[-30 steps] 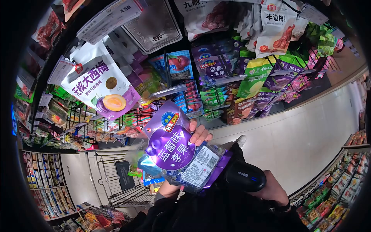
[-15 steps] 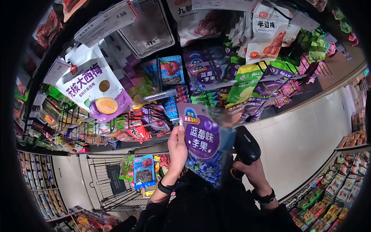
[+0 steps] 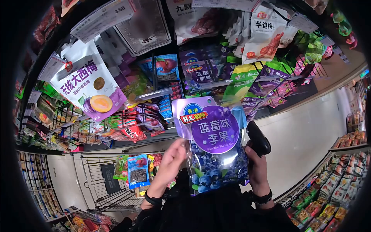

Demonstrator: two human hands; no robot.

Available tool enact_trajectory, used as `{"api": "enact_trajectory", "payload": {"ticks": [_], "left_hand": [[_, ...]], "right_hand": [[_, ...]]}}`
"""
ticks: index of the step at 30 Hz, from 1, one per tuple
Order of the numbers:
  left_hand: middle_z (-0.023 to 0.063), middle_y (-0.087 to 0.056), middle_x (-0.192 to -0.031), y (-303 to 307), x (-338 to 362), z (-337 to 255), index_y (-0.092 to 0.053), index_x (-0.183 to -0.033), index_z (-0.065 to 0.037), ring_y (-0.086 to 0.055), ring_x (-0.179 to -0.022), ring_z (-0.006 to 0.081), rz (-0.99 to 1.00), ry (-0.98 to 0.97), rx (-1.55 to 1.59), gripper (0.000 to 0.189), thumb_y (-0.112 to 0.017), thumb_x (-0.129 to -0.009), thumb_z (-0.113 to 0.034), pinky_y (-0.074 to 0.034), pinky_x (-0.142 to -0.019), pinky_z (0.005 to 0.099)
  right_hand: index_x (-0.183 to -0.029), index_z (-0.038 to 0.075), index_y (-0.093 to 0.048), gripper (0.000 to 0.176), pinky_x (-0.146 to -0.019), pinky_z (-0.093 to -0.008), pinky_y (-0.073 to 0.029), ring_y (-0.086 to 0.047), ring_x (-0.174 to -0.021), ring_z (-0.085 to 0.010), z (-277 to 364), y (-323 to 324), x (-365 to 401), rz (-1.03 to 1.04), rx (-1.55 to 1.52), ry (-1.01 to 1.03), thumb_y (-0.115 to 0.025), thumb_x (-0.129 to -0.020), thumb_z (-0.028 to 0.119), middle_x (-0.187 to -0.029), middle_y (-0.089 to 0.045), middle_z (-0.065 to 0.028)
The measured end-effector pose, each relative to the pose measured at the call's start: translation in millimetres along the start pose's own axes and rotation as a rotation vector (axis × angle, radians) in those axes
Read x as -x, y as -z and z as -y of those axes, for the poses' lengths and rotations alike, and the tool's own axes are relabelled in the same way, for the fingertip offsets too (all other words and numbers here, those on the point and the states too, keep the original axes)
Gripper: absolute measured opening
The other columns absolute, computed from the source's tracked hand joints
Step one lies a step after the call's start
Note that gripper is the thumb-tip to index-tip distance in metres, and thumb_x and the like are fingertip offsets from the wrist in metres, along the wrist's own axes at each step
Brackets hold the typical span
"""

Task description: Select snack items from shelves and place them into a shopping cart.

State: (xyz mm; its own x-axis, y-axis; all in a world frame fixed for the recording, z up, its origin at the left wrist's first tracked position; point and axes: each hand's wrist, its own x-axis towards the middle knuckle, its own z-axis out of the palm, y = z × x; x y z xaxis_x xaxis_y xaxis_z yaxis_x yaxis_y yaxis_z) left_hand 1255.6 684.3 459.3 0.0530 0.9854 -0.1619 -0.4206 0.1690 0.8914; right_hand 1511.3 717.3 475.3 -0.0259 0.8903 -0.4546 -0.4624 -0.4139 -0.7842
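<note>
A purple pouch with a blueberry picture [image 3: 216,143] is upright in front of me, its printed front facing me. My left hand [image 3: 174,156] is closed at the pouch's left edge, fingers pinched on it. My right hand [image 3: 258,166] is at the pouch's right side, partly behind it, with its fingers round a black handheld device [image 3: 258,139]. Whether the right hand also touches the pouch cannot be made out. Similar purple pouches [image 3: 201,71] hang on the shelf behind.
A wire shopping cart [image 3: 92,174] stands at the lower left, holding a blue packet [image 3: 138,170] and other bags. A large white and purple pouch [image 3: 91,83] hangs at the left of the shelf. More packaged snacks [image 3: 328,189] fill a rack at the lower right.
The purple pouch has turned to face me more squarely and appears larger. My right hand and the black device have shifted slightly right, now partly covered by the pouch.
</note>
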Motion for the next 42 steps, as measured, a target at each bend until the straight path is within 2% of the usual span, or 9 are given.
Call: {"api": "enact_trajectory", "payload": {"ticks": [1,5,8,15,20,31,37,40,42], "left_hand": [[0.0012,-0.05,-0.117,-4,9,-4,-0.027,-0.144,-0.003,-0.045,-0.105,0.0058,0.05,0.072,-0.02,0.055,-0.053,-0.097,-0.013,-0.039,-0.086,0.0198],[0.001,-0.061,-0.099,-27,15,-32,-0.02,-0.147,-0.005,-0.051,-0.081,0.0023,0.105,0.146,-0.164,0.069,-0.058,-0.09,0.002,-0.039,-0.068,0.0177],[-0.0018,-0.06,-0.083,-33,14,-39,-0.028,-0.143,-0.003,-0.05,-0.071,0.0015,0.061,0.158,-0.111,0.061,-0.058,-0.09,0.002,-0.037,-0.064,0.0177],[-0.0033,-0.057,-0.087,-26,19,-37,-0.038,-0.138,-0.001,-0.044,-0.069,-0.0007,0.027,0.106,0.023,0.048,-0.055,-0.093,-0.001,-0.035,-0.062,0.017],[-0.0081,-0.041,-0.069,-28,21,-43,-0.042,-0.132,-0.002,-0.033,-0.058,-0.0002,-0.051,0.135,-0.068,0.039,-0.05,-0.098,-0.02,-0.026,-0.051,0.0192],[-0.0053,-0.054,-0.082,-22,25,-33,-0.039,-0.135,0.003,-0.034,-0.063,-0.0021,-0.031,0.034,-0.025,0.043,-0.051,-0.096,-0.01,-0.026,-0.054,0.0173],[-0.0034,-0.058,-0.092,-25,26,-42,-0.039,-0.135,0.004,-0.048,-0.077,0.0018,0.08,-0.084,-0.009,0.049,-0.057,-0.089,0.002,-0.036,-0.065,0.0163],[-0.0021,-0.06,-0.096,-31,23,-41,-0.044,-0.131,0.003,-0.051,-0.085,0.0047,0.005,-0.069,-0.001,0.052,-0.065,-0.084,0.002,-0.038,-0.07,0.0165],[-0.0031,-0.057,-0.09,-15,23,-35,-0.051,-0.115,0.001,-0.049,-0.082,0.0038,-0.032,-0.084,-0.138,0.039,-0.07,-0.081,0.0,-0.037,-0.068,0.0168]], "right_hand": [[-0.104,0.005,-0.055,0.024,-0.076,-0.0242,-0.043,-0.053,-0.083,-0.0079,2,-1,1,-0.008,-0.007,0.024,-0.066,-0.082,0.004,-0.087,-0.053,0.0019],[-0.109,0.004,-0.053,0.029,-0.08,-0.026,-0.044,-0.054,-0.085,-0.0095,3,-5,5,-0.008,-0.019,0.12,-0.066,-0.083,0.004,-0.09,-0.053,0.0002],[-0.111,0.003,-0.053,0.031,-0.081,-0.0268,-0.044,-0.054,-0.087,-0.0109,5,-8,11,0.036,-0.036,0.12,-0.067,-0.083,0.006,-0.093,-0.054,-0.0012],[-0.116,0.001,-0.05,0.039,-0.072,-0.0249,-0.045,-0.055,-0.081,-0.0111,6,-20,17,0.015,-0.04,0.185,-0.068,-0.082,0.01,-0.093,-0.057,-0.0037],[-0.115,0.0,-0.051,0.04,-0.062,-0.0237,-0.044,-0.055,-0.07,-0.0105,8,-15,18,0.099,-0.026,0.175,-0.07,-0.082,0.012,-0.093,-0.061,-0.0077],[-0.106,0.001,-0.052,0.038,-0.057,-0.0235,-0.044,-0.055,-0.066,-0.0119,15,-14,29,0.16,-0.045,0.185,-0.072,-0.076,0.011,-0.093,-0.063,-0.0124],[-0.107,0.001,-0.051,0.038,-0.059,-0.0236,-0.044,-0.057,-0.07,-0.0125,13,-10,30,0.152,-0.052,0.176,-0.072,-0.076,0.008,-0.097,-0.061,-0.0122],[-0.109,0.0,-0.051,0.038,-0.062,-0.0235,-0.045,-0.057,-0.072,-0.0128,12,-10,27,0.161,-0.002,0.18,-0.07,-0.078,0.007,-0.097,-0.06,-0.0107],[-0.113,0.0,-0.052,0.034,-0.065,-0.0238,-0.045,-0.058,-0.074,-0.0133,2,-4,16,0.124,0.12,0.236,-0.067,-0.083,0.008,-0.092,-0.061,-0.0076]]}}
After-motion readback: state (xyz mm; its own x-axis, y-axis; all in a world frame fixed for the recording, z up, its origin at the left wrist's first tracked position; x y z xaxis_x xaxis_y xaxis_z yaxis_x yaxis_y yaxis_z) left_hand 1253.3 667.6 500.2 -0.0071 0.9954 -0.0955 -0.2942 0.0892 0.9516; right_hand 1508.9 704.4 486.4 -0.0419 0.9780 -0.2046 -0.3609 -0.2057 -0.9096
